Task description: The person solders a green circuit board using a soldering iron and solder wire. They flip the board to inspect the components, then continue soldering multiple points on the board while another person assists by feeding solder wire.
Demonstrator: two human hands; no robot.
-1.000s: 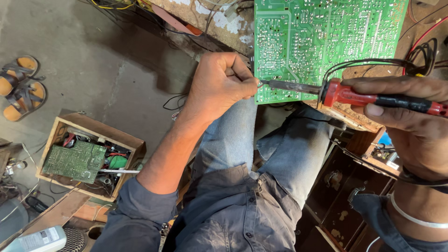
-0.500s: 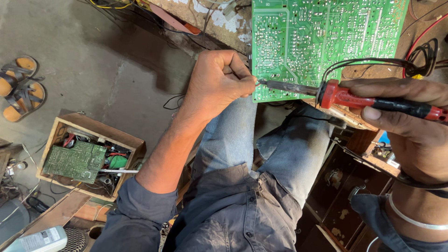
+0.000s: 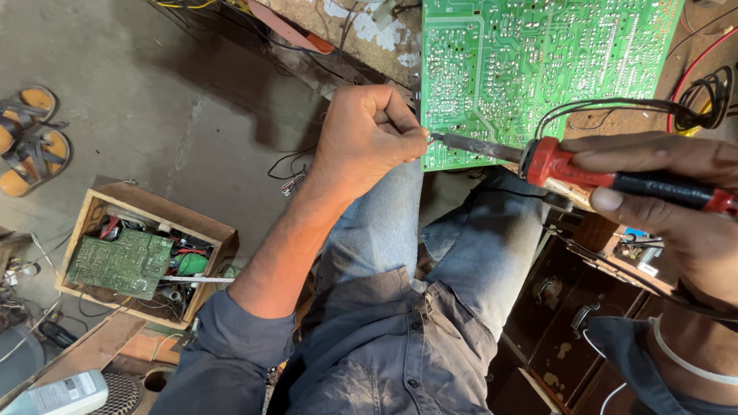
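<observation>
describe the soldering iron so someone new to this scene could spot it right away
Start at the big green circuit board at top right. Just below its lower edge, the right hand holds the soldering iron level, tip at the board. It is the only tool with a red and black handle.

The circuit board (image 3: 538, 69) lies on the table (image 3: 369, 31), the soldering iron (image 3: 584, 165) at its near edge; left on the floor (image 3: 154, 100), a wooden box (image 3: 207, 230) behind sandals (image 3: 31, 138).

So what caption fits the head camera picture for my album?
Right hand holds a soldering iron to a green circuit board; left hand pinches beside its tip.
</observation>
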